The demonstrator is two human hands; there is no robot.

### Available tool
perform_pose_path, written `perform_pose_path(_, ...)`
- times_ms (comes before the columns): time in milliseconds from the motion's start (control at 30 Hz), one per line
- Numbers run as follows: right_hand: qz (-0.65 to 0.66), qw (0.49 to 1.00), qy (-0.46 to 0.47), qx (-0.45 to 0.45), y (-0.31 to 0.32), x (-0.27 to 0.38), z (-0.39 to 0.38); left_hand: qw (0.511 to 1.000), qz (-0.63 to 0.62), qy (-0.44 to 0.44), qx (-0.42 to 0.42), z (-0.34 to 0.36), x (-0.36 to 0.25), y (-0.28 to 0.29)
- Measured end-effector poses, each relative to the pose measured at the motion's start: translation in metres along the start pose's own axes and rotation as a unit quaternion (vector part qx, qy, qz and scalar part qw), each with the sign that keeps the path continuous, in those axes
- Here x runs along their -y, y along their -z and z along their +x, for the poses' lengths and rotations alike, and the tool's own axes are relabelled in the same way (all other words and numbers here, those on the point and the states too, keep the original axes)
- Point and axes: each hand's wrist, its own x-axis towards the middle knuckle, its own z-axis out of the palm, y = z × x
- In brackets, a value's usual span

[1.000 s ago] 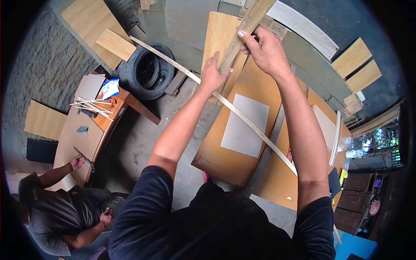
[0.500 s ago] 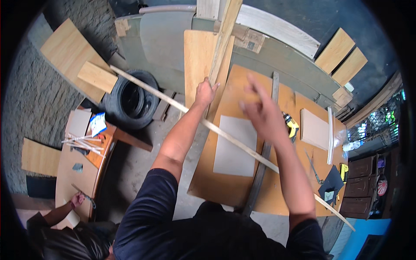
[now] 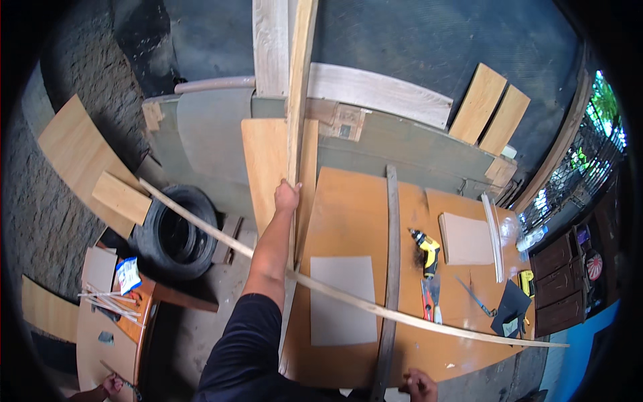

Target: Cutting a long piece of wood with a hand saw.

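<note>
My left hand [image 3: 287,194] is closed round a long, narrow wooden plank [image 3: 299,94], which stands beside a pale plywood board [image 3: 262,154]. A long thin wooden strip [image 3: 341,299] crosses beside my left forearm and over the orange worktable [image 3: 335,204]. My right hand [image 3: 418,384] is low at the table's near edge, fingers loosely bent and apart, with nothing visible in them. On the table are a grey sheet [image 3: 341,301], a dark bar [image 3: 392,221], a yellow drill [image 3: 427,248] and tools with red and pale handles [image 3: 427,295].
A co-worker's hand [image 3: 111,384] holds a thin tool at a side table [image 3: 90,355] heaped with strips. Stacked tyres [image 3: 151,234] sit at the left. Boards [image 3: 479,100] lean along the dark back wall. A brown cabinet [image 3: 556,281] and window grille [image 3: 583,154] are right.
My right hand has let go of the plank and dropped to the lower edge. My left hand still grips it. The view has shifted upward, showing more of the back wall.
</note>
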Motion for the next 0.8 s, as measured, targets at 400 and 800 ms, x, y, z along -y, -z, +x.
perform_pose_path(400,-0.533,0.823,0.179,-0.081,0.029,-0.128,-0.057,0.999,0.014,0.010,-0.038,0.062,-0.011,-0.045)
perform_pose_path(800,-0.335,0.884,-0.323,-0.052,0.086,-0.463,-0.281,0.999,0.006,-0.011,-0.042,0.008,0.032,-0.026)
